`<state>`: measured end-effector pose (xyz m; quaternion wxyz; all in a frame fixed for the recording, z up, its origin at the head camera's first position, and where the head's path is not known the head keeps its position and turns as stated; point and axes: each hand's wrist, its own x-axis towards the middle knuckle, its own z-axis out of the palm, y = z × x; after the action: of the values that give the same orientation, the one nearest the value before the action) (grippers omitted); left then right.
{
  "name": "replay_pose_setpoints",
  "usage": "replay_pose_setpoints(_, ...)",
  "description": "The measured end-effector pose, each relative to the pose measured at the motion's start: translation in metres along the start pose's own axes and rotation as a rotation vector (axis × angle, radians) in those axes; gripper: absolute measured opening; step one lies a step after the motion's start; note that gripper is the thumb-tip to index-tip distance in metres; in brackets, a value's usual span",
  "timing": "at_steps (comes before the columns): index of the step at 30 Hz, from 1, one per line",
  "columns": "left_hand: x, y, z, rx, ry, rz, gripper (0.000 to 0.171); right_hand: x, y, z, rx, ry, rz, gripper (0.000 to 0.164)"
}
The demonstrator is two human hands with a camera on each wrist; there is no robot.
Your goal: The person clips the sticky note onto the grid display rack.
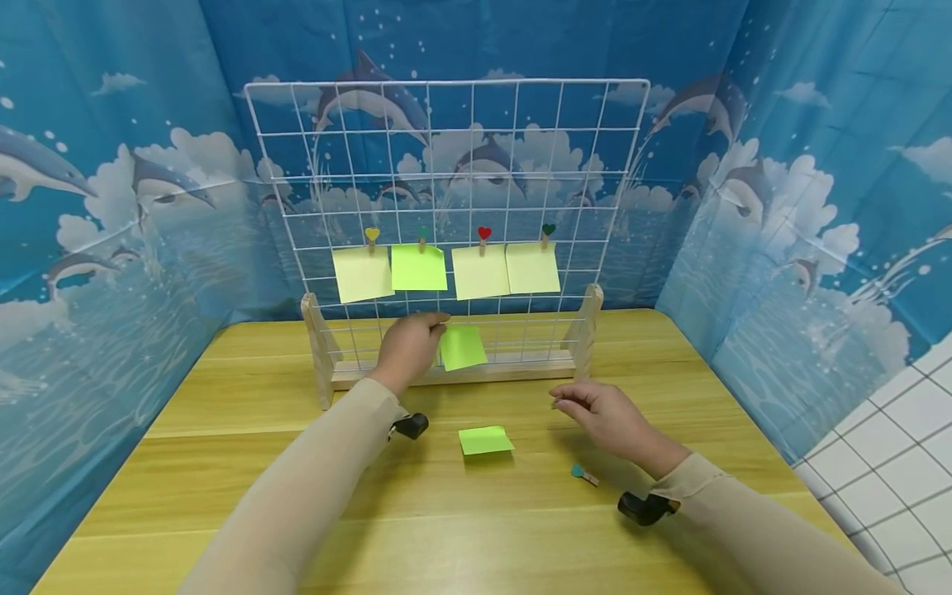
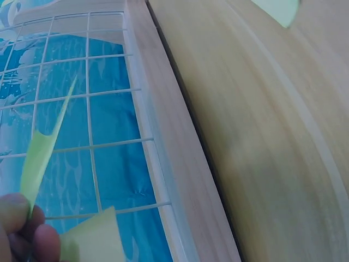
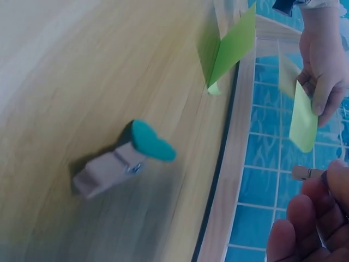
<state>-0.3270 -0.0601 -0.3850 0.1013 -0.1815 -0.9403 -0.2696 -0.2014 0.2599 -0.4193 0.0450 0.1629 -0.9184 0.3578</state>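
My left hand (image 1: 411, 350) pinches a bright green sticky note (image 1: 464, 347) by its upper left corner, in front of the lower part of the white wire grid (image 1: 449, 175). In the right wrist view the same note (image 3: 303, 119) hangs from the left fingers. To the right, over the table, my right hand (image 1: 606, 416) pinches a small wooden clothespin (image 3: 306, 173), its other end hidden by the fingers. Below that hand a clothespin with a teal heart (image 3: 152, 143) lies on the table. Another green sticky note (image 1: 486, 440) lies on the table between the hands.
Pale yellow notes (image 1: 363, 274) and a green note (image 1: 419, 268) hang in a row on the grid, held by heart clothespins (image 1: 484, 235). The grid stands in a wooden base (image 1: 454, 373) on the table (image 1: 416, 529). Dolphin-printed curtains (image 1: 111, 248) surround it.
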Motion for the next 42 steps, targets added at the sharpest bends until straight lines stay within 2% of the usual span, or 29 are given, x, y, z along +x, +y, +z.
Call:
replay_pose_setpoints(6, 0.003, 0.005, -0.002, 0.048, -0.018, -0.032, 0.034, 0.001, -0.008, 0.002, -0.013, -0.010, -0.009, 0.026)
replay_pose_setpoints(14, 0.003, 0.009, 0.001, 0.071, 0.010, -0.049, 0.033, 0.003, -0.015, 0.003, -0.031, -0.002, -0.027, 0.027)
replay_pose_setpoints(19, 0.005, 0.009, 0.003, 0.108, 0.028, -0.038, 0.031, 0.012, -0.021, 0.004, -0.044, 0.041, -0.050, 0.024)
replay_pose_setpoints(27, 0.004, 0.008, 0.006, 0.108, 0.064, -0.041, 0.030, 0.049, -0.042, 0.012, -0.047, 0.119, -0.090, 0.026)
replay_pose_setpoints(32, 0.004, 0.008, 0.009, 0.080, 0.069, -0.064, 0.031, 0.081, -0.056, 0.023, -0.051, 0.148, -0.072, 0.028)
replay_pose_setpoints(37, 0.004, 0.009, 0.012, 0.063, 0.076, -0.069, 0.031, 0.110, -0.063, 0.037, -0.078, 0.187, -0.053, 0.028)
replay_pose_setpoints(42, 0.006, 0.012, 0.015, 0.063, 0.079, -0.082, 0.031, 0.128, -0.065, 0.047, -0.127, 0.229, -0.064, 0.026)
